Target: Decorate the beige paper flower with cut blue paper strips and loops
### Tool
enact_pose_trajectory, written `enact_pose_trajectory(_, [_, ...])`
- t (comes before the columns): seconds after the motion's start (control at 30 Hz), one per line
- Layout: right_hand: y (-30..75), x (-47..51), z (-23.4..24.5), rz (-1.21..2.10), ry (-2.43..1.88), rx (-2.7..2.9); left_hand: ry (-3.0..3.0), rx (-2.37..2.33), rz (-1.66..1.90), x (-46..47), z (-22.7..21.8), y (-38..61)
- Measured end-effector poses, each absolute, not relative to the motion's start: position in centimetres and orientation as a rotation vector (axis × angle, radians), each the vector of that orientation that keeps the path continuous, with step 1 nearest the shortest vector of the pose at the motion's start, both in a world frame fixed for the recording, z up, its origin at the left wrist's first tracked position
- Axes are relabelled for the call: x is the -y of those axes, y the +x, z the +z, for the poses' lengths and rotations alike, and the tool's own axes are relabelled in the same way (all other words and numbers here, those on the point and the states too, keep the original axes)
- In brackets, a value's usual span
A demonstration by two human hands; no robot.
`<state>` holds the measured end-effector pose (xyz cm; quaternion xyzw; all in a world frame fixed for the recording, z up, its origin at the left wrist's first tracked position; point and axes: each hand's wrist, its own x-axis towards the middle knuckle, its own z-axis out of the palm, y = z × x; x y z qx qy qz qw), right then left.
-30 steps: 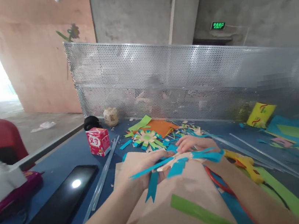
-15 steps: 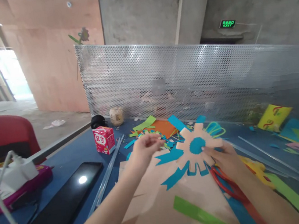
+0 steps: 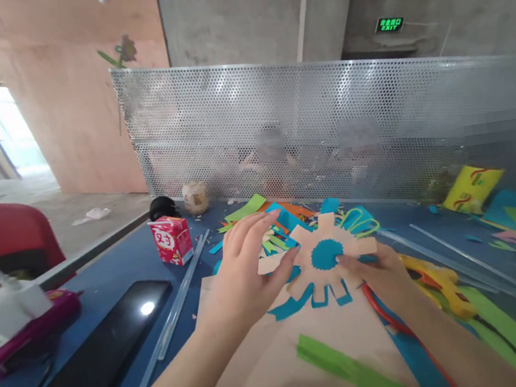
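My right hand (image 3: pixel 379 272) grips a paper flower (image 3: pixel 309 234) by its right side, thumb on the front near the middle. The flower has pale petals like cut tabs, blue strips behind them and a scalloped blue disc (image 3: pixel 327 254) at its centre. My left hand (image 3: pixel 254 268) is raised at the flower's left edge, thumb and fingers apart, with nothing seen between them. Under both hands lies a pale sheet (image 3: pixel 256 354) with a green paper strip (image 3: pixel 344 367) on it. Red handles (image 3: pixel 383 313), partly hidden, show below my right wrist.
A yellow glue gun (image 3: pixel 444 286) with a cord lies right of my right hand. Clear sticks (image 3: pixel 179 313), a black phone (image 3: pixel 102 350) and a red drink box (image 3: pixel 172 241) are at the left. Paper scraps lie behind the flower, before a perforated metal screen (image 3: pixel 228 114).
My left hand has moved right to the flower's left edge and its fingers have spread. The flower in my right hand has shifted slightly left.
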<state>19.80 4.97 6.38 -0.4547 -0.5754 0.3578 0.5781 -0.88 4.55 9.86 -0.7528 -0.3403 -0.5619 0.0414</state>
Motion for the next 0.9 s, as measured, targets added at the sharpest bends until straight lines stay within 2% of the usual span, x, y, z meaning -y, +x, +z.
enact_pose_trajectory(0.23, [20.0,-4.3,7.1,0.347,-1.051,1.671,-2.287,1.042,-1.743,-3.7,10.4,-0.9])
enact_pose_trajectory(0.5, [19.9,-3.3,8.5,-0.035,-0.622,1.759,-2.422,0.778,-1.675,-2.3,10.7,-1.0])
enact_pose_trajectory(0.6, [20.0,-2.7,9.2,-0.172,-0.583,1.803,-2.481,0.694,-1.607,-2.0,10.6,-1.4])
enact_pose_trajectory(0.9, [19.7,-2.2,9.1,-0.263,-0.576,1.762,-2.461,0.55,-1.453,-1.2,11.9,-2.0])
